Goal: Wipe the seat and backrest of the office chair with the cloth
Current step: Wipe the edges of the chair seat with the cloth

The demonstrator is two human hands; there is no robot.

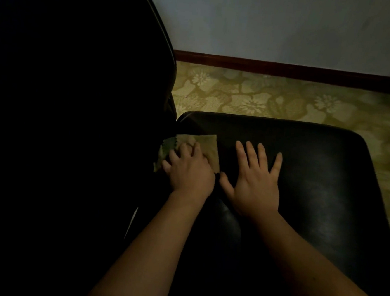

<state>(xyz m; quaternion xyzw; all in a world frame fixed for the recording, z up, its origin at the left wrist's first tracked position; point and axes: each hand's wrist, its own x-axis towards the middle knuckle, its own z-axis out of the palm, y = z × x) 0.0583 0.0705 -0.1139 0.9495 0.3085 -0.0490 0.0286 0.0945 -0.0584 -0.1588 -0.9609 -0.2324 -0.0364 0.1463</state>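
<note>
The black office chair fills the view, its tall backrest (76,90) on the left and its glossy seat (316,182) spreading to the right. A pale yellow-green cloth (209,146) lies on the seat at the crease where seat meets backrest. My left hand (189,168) presses down on the cloth with its fingers spread over it. My right hand (254,183) lies flat on the bare seat just right of the cloth, fingers straight and apart. Part of the cloth is hidden under my left hand.
Beyond the seat's far edge lies a yellow-green flower-patterned carpet (288,99). A dark wooden skirting board (290,71) runs along the foot of a pale wall (270,24). The scene is dim.
</note>
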